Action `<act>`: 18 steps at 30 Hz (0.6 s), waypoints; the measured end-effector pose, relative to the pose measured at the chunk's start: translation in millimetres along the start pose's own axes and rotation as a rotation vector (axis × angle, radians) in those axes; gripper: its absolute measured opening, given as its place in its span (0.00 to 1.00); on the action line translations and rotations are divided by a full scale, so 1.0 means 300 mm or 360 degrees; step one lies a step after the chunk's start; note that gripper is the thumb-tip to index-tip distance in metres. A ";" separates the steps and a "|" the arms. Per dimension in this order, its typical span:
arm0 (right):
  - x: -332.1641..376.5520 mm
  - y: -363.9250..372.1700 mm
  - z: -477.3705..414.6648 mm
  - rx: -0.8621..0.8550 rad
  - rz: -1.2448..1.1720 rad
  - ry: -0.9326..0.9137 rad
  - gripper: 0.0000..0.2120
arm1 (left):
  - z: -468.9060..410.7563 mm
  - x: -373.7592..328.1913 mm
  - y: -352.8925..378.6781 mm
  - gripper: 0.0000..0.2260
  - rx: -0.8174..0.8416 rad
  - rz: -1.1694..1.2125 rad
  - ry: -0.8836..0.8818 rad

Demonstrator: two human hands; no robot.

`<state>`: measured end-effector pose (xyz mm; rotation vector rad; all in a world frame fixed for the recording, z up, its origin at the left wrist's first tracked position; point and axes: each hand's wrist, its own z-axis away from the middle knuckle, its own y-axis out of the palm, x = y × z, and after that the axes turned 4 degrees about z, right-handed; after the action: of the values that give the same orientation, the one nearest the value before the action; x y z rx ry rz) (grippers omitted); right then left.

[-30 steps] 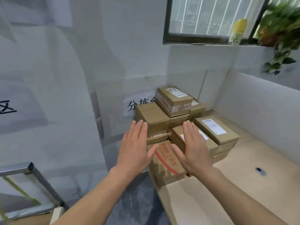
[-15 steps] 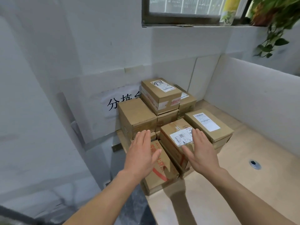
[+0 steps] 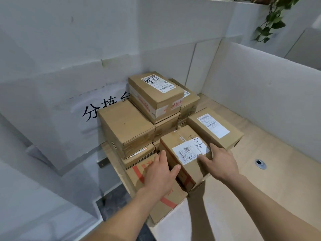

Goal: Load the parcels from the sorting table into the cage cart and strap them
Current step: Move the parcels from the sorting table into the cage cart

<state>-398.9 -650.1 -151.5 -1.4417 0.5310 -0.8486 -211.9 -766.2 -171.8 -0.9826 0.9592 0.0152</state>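
Observation:
Several brown cardboard parcels are stacked in the corner of the wooden sorting table (image 3: 271, 192). The front parcel (image 3: 186, 152) carries a white label and lies on top of lower boxes. My left hand (image 3: 160, 176) lies flat against its left side, thumb at its top edge. My right hand (image 3: 219, 162) is flat against its right side, thumb resting on top by the label. Under my left hand lies a red-printed parcel (image 3: 156, 202) at the table's front edge. No cage cart is in view.
A tall top parcel (image 3: 154, 94) crowns the stack, with a plain parcel (image 3: 125, 126) left and a labelled parcel (image 3: 215, 129) right. White partition walls (image 3: 260, 94) enclose the table. A cable hole (image 3: 260, 163) is in the tabletop. Dark floor (image 3: 112, 200) lies left.
The view moved closer to the stack and tilted down. Both hands went forward and down from hovering in the air onto the two sides of the front labelled parcel.

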 end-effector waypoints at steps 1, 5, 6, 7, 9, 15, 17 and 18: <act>0.002 -0.001 0.000 0.0022 0.0020 0.0019 0.21 | -0.014 0.005 0.013 0.34 0.0018 0.0015 -0.0021; 0.006 0.020 -0.008 0.0137 -0.0042 0.0099 0.33 | -0.044 0.010 0.059 0.31 0.0128 0.0208 -0.0121; 0.010 0.025 -0.007 0.0191 -0.0139 0.0113 0.37 | -0.045 0.003 0.067 0.31 0.0167 0.0262 -0.0146; 0.017 0.029 -0.003 0.0250 -0.0239 0.0122 0.41 | -0.046 -0.003 0.077 0.31 0.0201 0.0318 -0.0167; 0.032 0.028 0.008 0.0278 -0.0355 0.0099 0.45 | -0.044 -0.017 0.095 0.34 0.0230 0.0447 -0.0191; 0.020 -0.018 0.079 -0.0078 -0.0453 -0.0032 0.40 | 0.009 -0.073 0.093 0.33 0.0056 0.0579 -0.0066; 0.008 -0.038 0.118 -0.0209 -0.0500 -0.0086 0.38 | 0.050 -0.100 0.079 0.32 -0.0021 0.0600 -0.0012; 0.000 -0.048 0.136 -0.0279 -0.0539 -0.0123 0.36 | 0.076 -0.114 0.071 0.32 -0.0061 0.0617 0.0021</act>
<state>-370.1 -623.2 -133.6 -1.7493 0.3121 -1.0268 -226.0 -724.2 -158.6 -0.8194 1.1526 0.3530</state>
